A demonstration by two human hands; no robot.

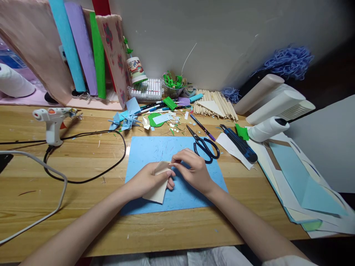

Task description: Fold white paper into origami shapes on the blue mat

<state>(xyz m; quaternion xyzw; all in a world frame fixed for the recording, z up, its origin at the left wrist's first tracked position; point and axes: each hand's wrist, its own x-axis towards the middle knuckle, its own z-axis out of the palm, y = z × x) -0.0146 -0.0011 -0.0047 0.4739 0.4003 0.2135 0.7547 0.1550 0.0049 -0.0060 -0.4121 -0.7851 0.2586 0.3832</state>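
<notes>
Both hands meet over a light blue paper sheet lying on the wooden desk. My left hand is closed on a folded piece of cream paper, whose lower end sticks out below the fingers. My right hand pinches the top edge of the same cream paper with thumb and fingertips. Black-handled scissors lie just beyond the right hand, on the blue sheet's far right corner.
A white glue gun stands at the left with its black cable looping over the desk. Blue origami cranes, pens, green scraps and wooden sticks lie at the back. A dark utility knife, paper stacks and rolls sit right.
</notes>
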